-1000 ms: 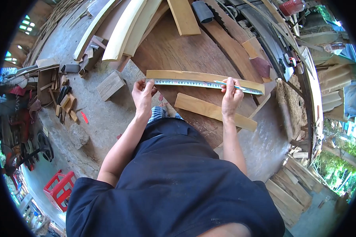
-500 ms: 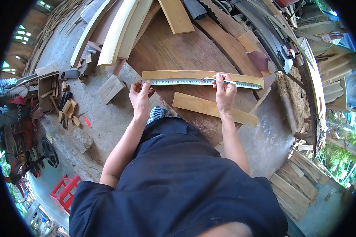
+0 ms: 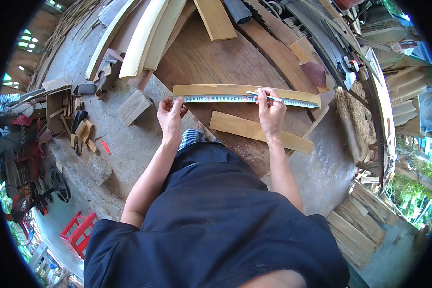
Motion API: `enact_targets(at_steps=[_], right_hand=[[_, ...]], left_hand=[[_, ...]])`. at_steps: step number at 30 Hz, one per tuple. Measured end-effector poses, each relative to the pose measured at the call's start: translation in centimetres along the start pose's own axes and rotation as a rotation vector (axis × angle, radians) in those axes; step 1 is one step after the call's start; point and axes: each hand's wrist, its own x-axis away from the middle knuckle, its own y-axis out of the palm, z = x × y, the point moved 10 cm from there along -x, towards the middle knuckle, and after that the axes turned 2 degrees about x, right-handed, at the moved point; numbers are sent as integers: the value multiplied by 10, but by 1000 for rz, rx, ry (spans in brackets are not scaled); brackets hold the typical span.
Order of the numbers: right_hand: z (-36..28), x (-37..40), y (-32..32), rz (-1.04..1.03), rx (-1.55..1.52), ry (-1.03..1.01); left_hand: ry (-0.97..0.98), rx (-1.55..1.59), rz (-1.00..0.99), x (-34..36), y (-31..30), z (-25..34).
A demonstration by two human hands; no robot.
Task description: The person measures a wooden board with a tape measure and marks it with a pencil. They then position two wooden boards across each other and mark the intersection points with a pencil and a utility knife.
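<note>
A strip of wood (image 3: 211, 90) lies across the large brown board (image 3: 201, 53), with a white tape measure (image 3: 218, 99) stretched along its near edge. My left hand (image 3: 171, 115) pinches the tape at the strip's left end, thumb on top. Between the fingers of my right hand (image 3: 271, 113) is a pencil (image 3: 277, 99), its tip pointing left over the strip just above the tape. The tape runs on past my right hand to the strip's right end. Nearer me, a second wooden strip (image 3: 240, 127) lies on the board, partly behind my right wrist.
Long pale planks (image 3: 146, 43) jut in at the upper left, and a shorter plank (image 3: 215, 21) lies at the board's far edge. A wood block (image 3: 135, 108) stands left of my left hand. On the floor are wood offcuts (image 3: 84, 132) and a red crate (image 3: 79, 233).
My right hand has shifted slightly left and the pencil now slants more, its tip raised from the tape edge onto the wood strip. The left hand stays in place.
</note>
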Motion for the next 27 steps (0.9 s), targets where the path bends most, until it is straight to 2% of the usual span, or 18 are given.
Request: enact_targets(at_steps=[14,27], right_hand=[[-2,-2,-1,22,21,0],[5,-3,1,-42,6,12]], left_hand=[[1,-9,-2,-1,0,-1],[3,-11,1,0,0,1]])
